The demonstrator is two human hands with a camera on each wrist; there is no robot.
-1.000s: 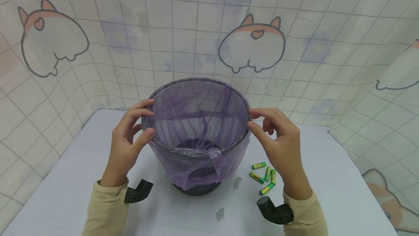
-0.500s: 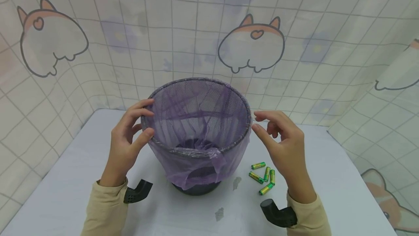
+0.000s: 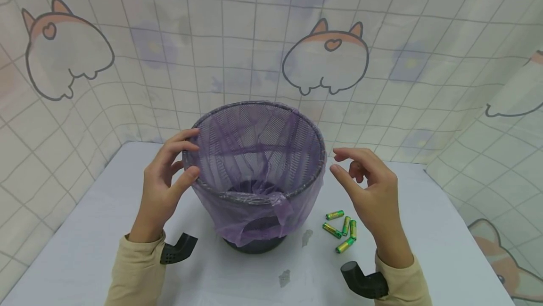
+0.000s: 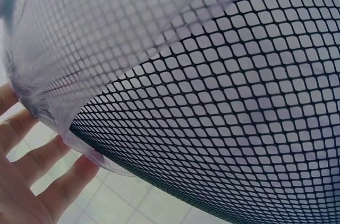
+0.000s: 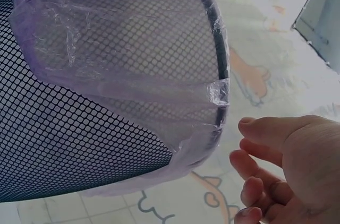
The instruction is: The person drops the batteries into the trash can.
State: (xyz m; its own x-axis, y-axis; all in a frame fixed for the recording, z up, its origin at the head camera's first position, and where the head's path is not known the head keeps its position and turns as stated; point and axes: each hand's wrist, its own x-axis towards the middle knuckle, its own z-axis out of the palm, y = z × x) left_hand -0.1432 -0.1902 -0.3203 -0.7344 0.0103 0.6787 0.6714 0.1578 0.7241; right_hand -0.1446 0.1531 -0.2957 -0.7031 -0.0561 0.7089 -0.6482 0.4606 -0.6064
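Slipping threatens the bin liner, unpinned at three o'clock: right hand relaxed, empty; left hand gripping mesh wastebasket at nine.

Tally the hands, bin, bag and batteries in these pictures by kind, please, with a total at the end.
Hands: 2 (left hand, right hand)
Mesh bin: 1
Purple bag lining it: 1
Green batteries: 5
Total: 9
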